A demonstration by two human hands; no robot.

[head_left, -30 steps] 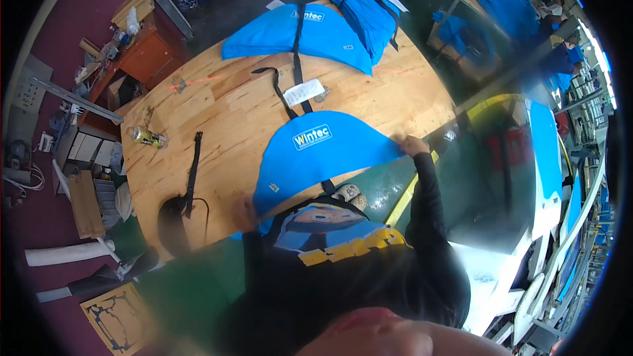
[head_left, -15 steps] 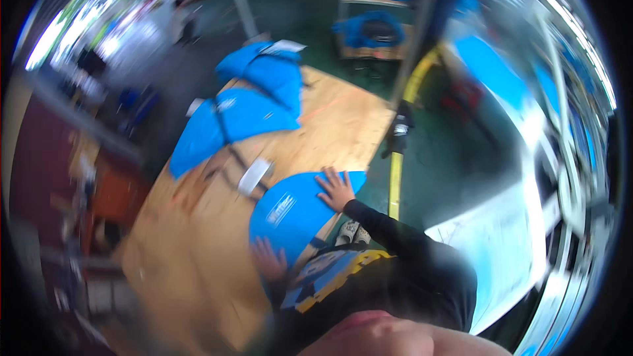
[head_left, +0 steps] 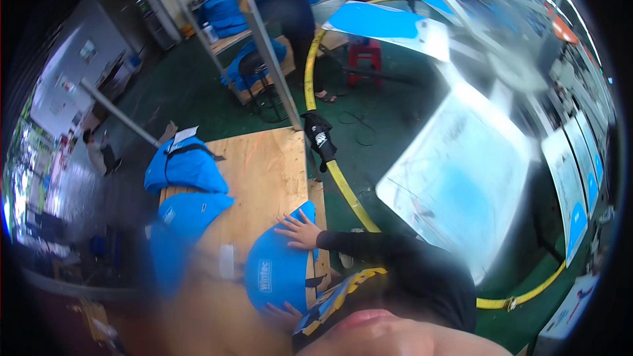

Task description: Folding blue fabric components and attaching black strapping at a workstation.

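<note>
A blue, curved flat piece with white lettering lies on the plywood table close against me. Spread flat on its far end is my right hand, open, with the dark sleeve reaching in from the right. My left hand rests at the near edge of the same piece, fingers stretched out and slightly blurred. A dark strap sticks out from the side of the piece toward my body. Beside it on the wood is a small white label or card.
Stacked blue pieces with dark straps sit on the left of the plywood table. A metal post rises at its far corner. Yellow hose curves over the green floor. White panels stand at right. Another person stands beyond.
My view has swung to the right, so the table and blue pieces sit further left and the white panels show more fully. Both hands stay on the blue piece.
</note>
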